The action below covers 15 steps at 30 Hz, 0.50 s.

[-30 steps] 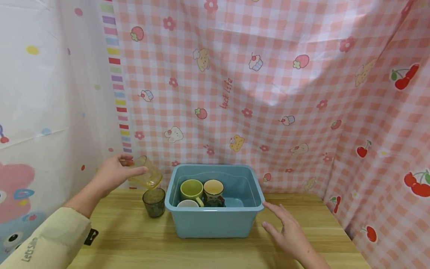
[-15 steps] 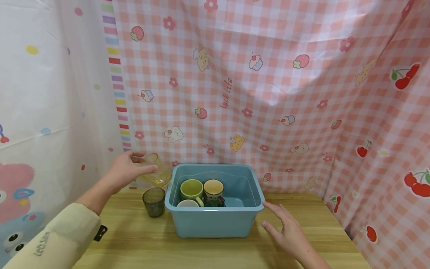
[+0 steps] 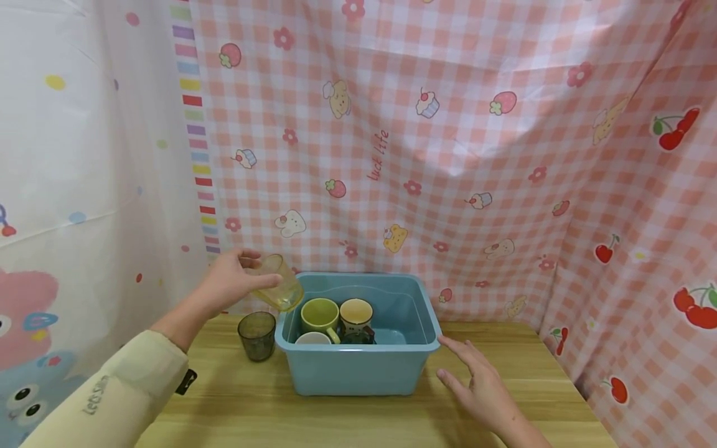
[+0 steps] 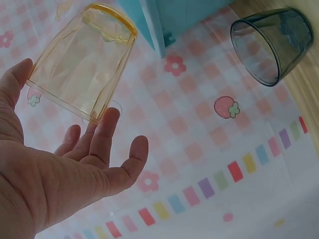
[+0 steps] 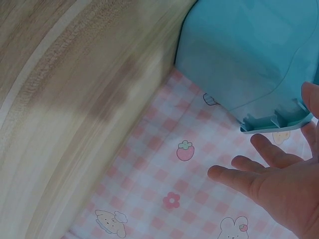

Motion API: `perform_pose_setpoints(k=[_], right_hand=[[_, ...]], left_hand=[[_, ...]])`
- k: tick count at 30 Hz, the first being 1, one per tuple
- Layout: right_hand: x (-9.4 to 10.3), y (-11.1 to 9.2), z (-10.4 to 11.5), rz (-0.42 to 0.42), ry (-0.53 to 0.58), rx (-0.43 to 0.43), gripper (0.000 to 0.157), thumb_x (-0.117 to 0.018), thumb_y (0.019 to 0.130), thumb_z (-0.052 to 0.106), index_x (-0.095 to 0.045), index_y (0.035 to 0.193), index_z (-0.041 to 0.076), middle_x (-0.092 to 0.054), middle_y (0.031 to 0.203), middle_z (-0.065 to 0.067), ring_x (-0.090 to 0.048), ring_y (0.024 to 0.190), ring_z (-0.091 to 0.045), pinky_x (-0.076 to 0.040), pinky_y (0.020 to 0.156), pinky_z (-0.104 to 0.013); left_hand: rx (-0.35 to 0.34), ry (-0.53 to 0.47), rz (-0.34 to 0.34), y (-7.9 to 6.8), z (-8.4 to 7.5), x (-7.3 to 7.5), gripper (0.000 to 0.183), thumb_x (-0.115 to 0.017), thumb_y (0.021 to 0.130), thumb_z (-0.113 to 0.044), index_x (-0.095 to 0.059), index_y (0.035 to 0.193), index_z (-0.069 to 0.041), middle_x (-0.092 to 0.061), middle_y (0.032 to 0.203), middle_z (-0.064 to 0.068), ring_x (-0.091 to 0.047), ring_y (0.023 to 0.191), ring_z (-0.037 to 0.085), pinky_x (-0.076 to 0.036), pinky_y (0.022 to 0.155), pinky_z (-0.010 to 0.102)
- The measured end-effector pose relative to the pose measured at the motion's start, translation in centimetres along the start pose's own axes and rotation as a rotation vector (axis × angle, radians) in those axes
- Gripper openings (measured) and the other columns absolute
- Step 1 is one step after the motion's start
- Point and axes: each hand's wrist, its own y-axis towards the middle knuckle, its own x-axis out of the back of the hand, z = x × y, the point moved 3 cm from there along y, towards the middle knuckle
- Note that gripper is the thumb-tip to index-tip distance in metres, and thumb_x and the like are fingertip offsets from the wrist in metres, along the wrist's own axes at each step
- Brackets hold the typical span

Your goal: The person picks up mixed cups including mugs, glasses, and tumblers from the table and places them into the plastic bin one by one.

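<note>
Pinching a tilted transparent yellow tumbler [image 3: 287,290] with left hand [image 3: 231,281] near the blue bin [image 3: 358,372]; reaching to its rim with right hand [image 3: 480,387] spread wide.

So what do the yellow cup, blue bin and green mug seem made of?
Yellow cup: glass or clear plastic, glossy; the cloth shows through its sides.
Blue bin: probably moulded plastic, smooth and softly shiny, with thin ribs under the rim.
Green mug: perhaps glazed ceramic, being opaque and smooth-looking, but too small to be sure.
</note>
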Motion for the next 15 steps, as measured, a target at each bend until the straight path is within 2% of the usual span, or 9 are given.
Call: perform_pose_setpoints(k=[7, 15], right_hand=[[0.0, 0.0, 0.1, 0.008, -0.003, -0.002, 0.064, -0.085, 0.092, 0.014, -0.061, 0.151, 0.025, -0.067, 0.147, -0.017, -0.052, 0.139, -0.062, -0.046, 0.103, -0.080], [0.0, 0.0, 0.1, 0.001, 0.001, 0.009, 0.065, -0.085, 0.092, 0.012, -0.061, 0.151, 0.025, -0.068, 0.146, -0.017, -0.052, 0.139, -0.062, -0.046, 0.104, -0.079]], left_hand=[[-0.007, -0.010, 0.006, 0.2, -0.4, -0.8, 0.095, -0.083, 0.088, -0.057, -0.045, 0.156, -0.002, -0.052, 0.158, 0.027, -0.053, 0.143, 0.045, -0.050, 0.114, 0.061], [-0.026, -0.003, 0.013, 0.7, -1.2, -1.5, 0.091, -0.084, 0.088, -0.055, -0.048, 0.154, -0.002, -0.055, 0.155, 0.025, -0.058, 0.138, 0.043, -0.055, 0.109, 0.056]])
